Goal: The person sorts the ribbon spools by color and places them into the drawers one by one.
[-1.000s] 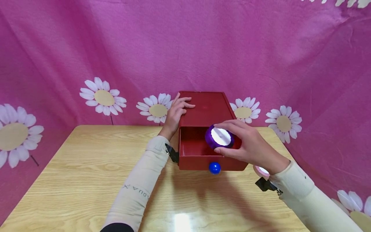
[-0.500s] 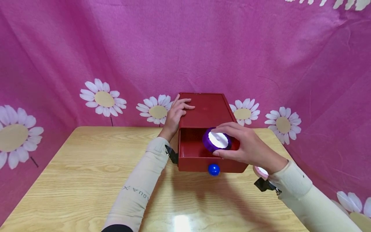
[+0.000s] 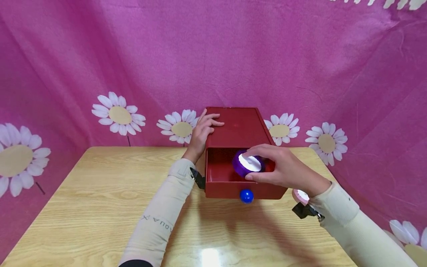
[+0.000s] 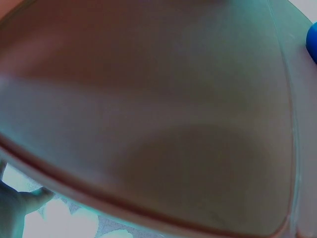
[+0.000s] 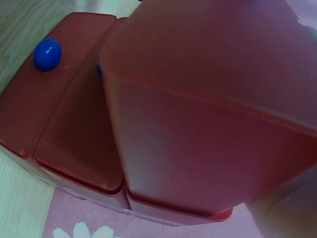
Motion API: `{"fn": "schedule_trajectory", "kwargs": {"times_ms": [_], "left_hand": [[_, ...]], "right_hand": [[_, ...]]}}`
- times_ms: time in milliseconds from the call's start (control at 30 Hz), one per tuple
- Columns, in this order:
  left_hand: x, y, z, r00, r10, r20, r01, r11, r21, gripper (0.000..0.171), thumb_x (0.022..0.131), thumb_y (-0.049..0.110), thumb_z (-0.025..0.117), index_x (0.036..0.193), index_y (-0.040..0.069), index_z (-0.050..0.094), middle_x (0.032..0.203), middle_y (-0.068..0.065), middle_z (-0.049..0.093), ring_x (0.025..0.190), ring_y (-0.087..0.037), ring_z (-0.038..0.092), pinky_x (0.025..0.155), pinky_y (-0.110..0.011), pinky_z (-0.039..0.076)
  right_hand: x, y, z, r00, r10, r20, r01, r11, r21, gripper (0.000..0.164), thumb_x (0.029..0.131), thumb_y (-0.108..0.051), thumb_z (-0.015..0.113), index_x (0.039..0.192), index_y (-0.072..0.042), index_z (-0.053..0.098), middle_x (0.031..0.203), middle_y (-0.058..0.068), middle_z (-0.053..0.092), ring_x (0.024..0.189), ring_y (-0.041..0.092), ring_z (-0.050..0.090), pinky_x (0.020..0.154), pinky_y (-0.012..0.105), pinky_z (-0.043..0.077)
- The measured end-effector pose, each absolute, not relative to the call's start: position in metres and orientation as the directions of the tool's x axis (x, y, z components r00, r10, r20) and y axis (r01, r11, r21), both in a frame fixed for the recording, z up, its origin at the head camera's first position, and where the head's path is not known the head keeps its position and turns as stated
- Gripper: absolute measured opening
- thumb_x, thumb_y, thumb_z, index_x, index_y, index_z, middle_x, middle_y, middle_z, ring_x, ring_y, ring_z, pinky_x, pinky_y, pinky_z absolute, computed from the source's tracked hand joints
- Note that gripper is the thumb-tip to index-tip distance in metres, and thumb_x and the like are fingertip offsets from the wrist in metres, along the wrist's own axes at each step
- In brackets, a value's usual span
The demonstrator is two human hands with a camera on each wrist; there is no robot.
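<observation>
A red drawer cabinet (image 3: 235, 126) stands at the back of the table, its top drawer (image 3: 220, 190) pulled out toward me. My left hand (image 3: 201, 133) rests along the cabinet's upper left edge, fingers spread on its top. With thumb and fingers my right hand (image 3: 280, 163) pinches a purple ribbon spool (image 3: 238, 168) with a white round face. The spool is tilted inside the drawer's opening, partly covered by the fingers. A blue knob (image 3: 246, 196) sits on the drawer front. In the right wrist view, the protruding drawer (image 5: 208, 144) hides the spool.
Behind the right wrist, a pink-edged white spool (image 3: 301, 196) lies on the wooden table (image 3: 110, 207), partly hidden. Lower drawers (image 5: 84, 119) with blue knobs show closed in the right wrist view. A pink flowered cloth (image 3: 213, 55) hangs directly behind the table.
My right hand has moved slightly left and down, bringing the purple ribbon spool deeper into the drawer and tilting it more. The left hand stays in place on the cabinet.
</observation>
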State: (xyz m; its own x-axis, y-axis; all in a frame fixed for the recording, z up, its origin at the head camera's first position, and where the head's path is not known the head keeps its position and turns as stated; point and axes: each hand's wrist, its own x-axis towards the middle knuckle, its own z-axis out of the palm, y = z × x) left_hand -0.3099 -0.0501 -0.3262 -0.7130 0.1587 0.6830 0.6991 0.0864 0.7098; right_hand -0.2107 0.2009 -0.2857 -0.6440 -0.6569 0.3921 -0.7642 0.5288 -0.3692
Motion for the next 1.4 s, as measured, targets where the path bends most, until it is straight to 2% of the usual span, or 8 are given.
{"fn": "schedule_trajectory", "kwargs": {"times_ms": [200, 400, 533, 867, 1067, 1400], "left_hand": [[-0.309, -0.049, -0.327, -0.707, 0.164, 0.688, 0.705, 0.09, 0.703, 0.036, 0.083, -0.005, 0.036, 0.103, -0.015, 0.065, 0.13, -0.031, 0.052, 0.143, -0.044, 0.014, 0.117, -0.051, 0.002], [-0.308, -0.049, -0.326, -0.711, 0.162, 0.685, 0.701, 0.08, 0.709, 0.036, 0.083, -0.006, 0.037, 0.103, -0.015, 0.065, 0.131, -0.03, 0.052, 0.144, -0.043, 0.013, 0.118, -0.044, 0.002], [-0.308, -0.049, -0.327, -0.707, 0.163, 0.688, 0.704, 0.074, 0.706, 0.037, 0.082, -0.007, 0.037, 0.103, -0.015, 0.066, 0.13, -0.031, 0.052, 0.144, -0.044, 0.013, 0.117, -0.049, 0.001], [-0.308, -0.049, -0.327, -0.683, 0.159, 0.713, 0.728, 0.066, 0.683, 0.036, 0.082, -0.007, 0.037, 0.103, -0.016, 0.065, 0.129, -0.032, 0.052, 0.142, -0.046, 0.014, 0.116, -0.055, 0.003], [-0.309, -0.049, -0.328, -0.685, 0.151, 0.712, 0.727, 0.078, 0.683, 0.036, 0.083, -0.006, 0.037, 0.103, -0.015, 0.065, 0.129, -0.031, 0.052, 0.142, -0.045, 0.015, 0.116, -0.053, 0.004], [-0.308, -0.048, -0.327, -0.7, 0.141, 0.7, 0.712, 0.066, 0.699, 0.036, 0.083, -0.006, 0.036, 0.103, -0.016, 0.065, 0.13, -0.031, 0.052, 0.143, -0.045, 0.014, 0.116, -0.054, 0.003]], "right_hand": [[-0.215, 0.201, -0.285, -0.658, -0.679, 0.326, -0.749, 0.548, -0.372, 0.048, 0.076, -0.044, 0.078, 0.117, -0.021, 0.067, 0.115, -0.009, 0.065, 0.102, 0.009, 0.06, 0.081, 0.031, 0.054], [-0.216, 0.199, -0.282, -0.692, -0.684, 0.232, -0.713, 0.6, -0.362, 0.046, 0.076, -0.044, 0.079, 0.115, -0.023, 0.069, 0.114, -0.01, 0.066, 0.101, 0.008, 0.06, 0.081, 0.03, 0.053], [-0.217, 0.198, -0.28, -0.708, -0.685, 0.169, -0.695, 0.635, -0.339, 0.044, 0.075, -0.043, 0.08, 0.113, -0.023, 0.07, 0.113, -0.007, 0.067, 0.1, 0.01, 0.06, 0.081, 0.031, 0.054], [-0.223, 0.193, -0.283, -0.699, -0.707, 0.107, -0.701, 0.647, -0.3, 0.044, 0.075, -0.035, 0.082, 0.114, -0.018, 0.07, 0.113, -0.003, 0.067, 0.101, 0.015, 0.06, 0.085, 0.035, 0.053], [-0.225, 0.189, -0.284, -0.678, -0.728, 0.103, -0.721, 0.631, -0.287, 0.046, 0.073, -0.032, 0.083, 0.114, -0.015, 0.069, 0.113, -0.001, 0.067, 0.104, 0.016, 0.06, 0.089, 0.036, 0.052], [-0.225, 0.189, -0.287, -0.663, -0.744, 0.082, -0.735, 0.627, -0.258, 0.048, 0.076, -0.031, 0.081, 0.119, -0.018, 0.065, 0.118, -0.003, 0.064, 0.111, 0.018, 0.058, 0.093, 0.039, 0.05]]}}
